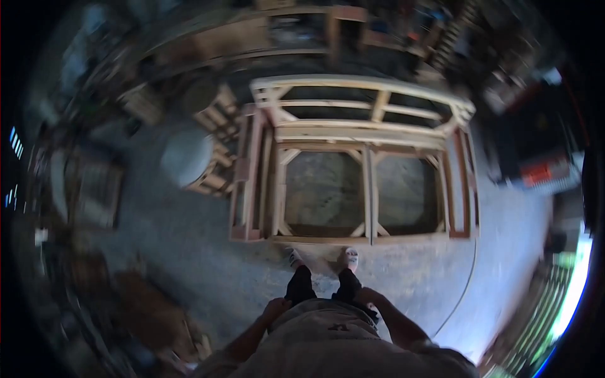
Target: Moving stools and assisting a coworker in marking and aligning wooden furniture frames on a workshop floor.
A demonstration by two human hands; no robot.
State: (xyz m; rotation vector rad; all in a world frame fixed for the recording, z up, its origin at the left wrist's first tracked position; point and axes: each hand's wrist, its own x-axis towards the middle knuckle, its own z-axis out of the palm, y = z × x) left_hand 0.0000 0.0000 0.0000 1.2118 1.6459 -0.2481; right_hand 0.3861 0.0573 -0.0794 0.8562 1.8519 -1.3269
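Left hand (276, 308) and right hand (367, 296) are by the trousers (300, 285); I can't tell their grip. The frame (368, 189) stands ahead; the shirt mark (339, 327) is blurred.

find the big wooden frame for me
In the head view, the wooden frame is right of centre, on the floor just beyond the person's feet.

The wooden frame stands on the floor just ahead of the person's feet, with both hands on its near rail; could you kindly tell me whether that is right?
Not quite: the head view shows the left hand and right hand down beside the person's dark trousers, apart from the wooden frame.
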